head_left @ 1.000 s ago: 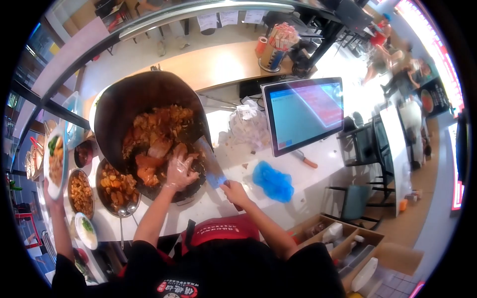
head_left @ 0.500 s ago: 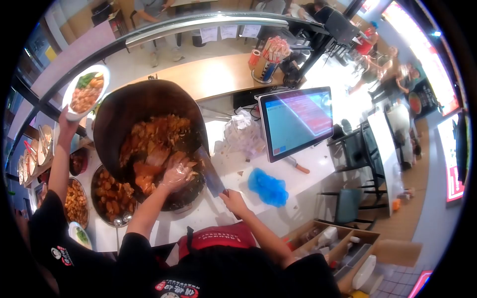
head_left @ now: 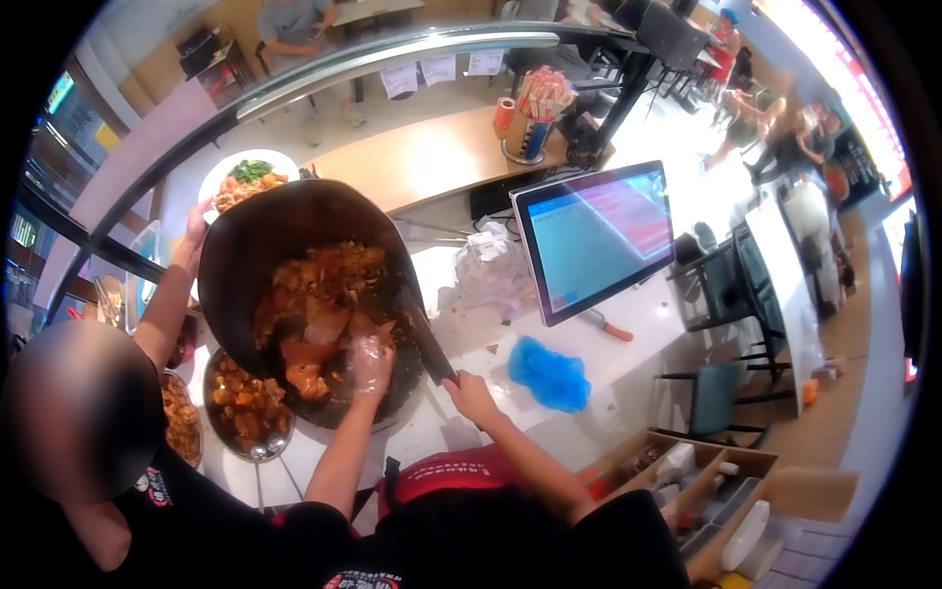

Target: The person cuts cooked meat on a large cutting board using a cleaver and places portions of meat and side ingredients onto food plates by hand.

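Observation:
My left hand, in a clear plastic glove, is inside a big dark tilted pot, right beside glossy brown pieces of meat. Its fingers are blurred, so whether they grip any meat is unclear. My right hand is closed around the handle of a cleaver, whose blade lies along the pot's right rim. More chopped, sauce-coated food sits deeper in the pot. At the left, a co-worker's hand holds a white bowl of meat and greens behind the pot.
Left of the pot stand a pan of brown stew with two ladles and another food pan. On the right are a touchscreen, a crumpled blue plastic bag and an orange-handled knife. A divided drawer stands open below.
The co-worker's bowl has moved right, behind the pot, and their head has come into view. My left hand has drawn together beside the meat. The cleaver blade has turned more upright.

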The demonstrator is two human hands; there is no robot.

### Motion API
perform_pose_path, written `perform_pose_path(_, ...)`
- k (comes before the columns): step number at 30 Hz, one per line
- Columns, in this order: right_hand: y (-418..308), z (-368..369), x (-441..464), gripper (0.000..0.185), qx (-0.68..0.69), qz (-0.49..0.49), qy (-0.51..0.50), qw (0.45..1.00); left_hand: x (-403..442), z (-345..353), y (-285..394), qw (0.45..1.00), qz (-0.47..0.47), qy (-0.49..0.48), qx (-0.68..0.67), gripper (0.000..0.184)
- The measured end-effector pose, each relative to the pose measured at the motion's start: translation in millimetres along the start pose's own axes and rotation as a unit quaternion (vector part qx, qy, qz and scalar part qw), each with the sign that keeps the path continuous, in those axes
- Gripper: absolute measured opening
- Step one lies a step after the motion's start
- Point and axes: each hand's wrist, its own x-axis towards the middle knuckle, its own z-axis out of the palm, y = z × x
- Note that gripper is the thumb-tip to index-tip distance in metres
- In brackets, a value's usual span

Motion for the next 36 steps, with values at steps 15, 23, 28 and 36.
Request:
perform_pose_path(15, -2, -22, 18, 0.033, -0.028, -0.008, -0.06, 0.998, 25, -30, 53, 0.994, -0.085, 0.029, 0.066, 0.066)
perform_pose_path(23, -2, -30, 32, 0.03, -0.033, -0.008, -0.067, 0.997, 10, -14, 37, 0.993, -0.085, -0.032, 0.077, 0.05)
perform_pose_path(28, -11, -38, 42, 0.03, -0.044, -0.005, -0.082, 0.996, -9, -31, 36, 0.991, 0.039, -0.108, 0.064, 0.039)
perform_pose_path(36, -12, -32, 48, 0.031, -0.057, -0.014, -0.083, 0.995, -25, -17, 33, 0.989, -0.054, 0.056, 0.124, 0.048)
